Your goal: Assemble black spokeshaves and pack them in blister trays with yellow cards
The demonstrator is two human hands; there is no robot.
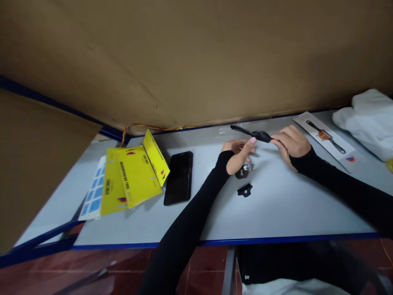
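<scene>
My right hand (291, 143) pinches one handle end of a black spokeshave (260, 135), holding it above the table. The tool's other handle points left, toward the back wall. My left hand (238, 153) is just under the spokeshave's body. Its thumb is up with the tip at or against the tool, and its fingers are apart. Below the left hand, a slotted metal blade (242, 172) lies on the table, partly hidden, with small shiny screw parts beside it. Nearer to me is a small black cap plate (245, 190) with a screw in its middle.
Yellow printed packaging (138, 176) lies open at the left, beside a black phone (178, 178). A card with a spokeshave picture (325, 139) lies at the right, near white cloth or plastic (368, 121). A brown board wall (196, 61) closes off the table's back.
</scene>
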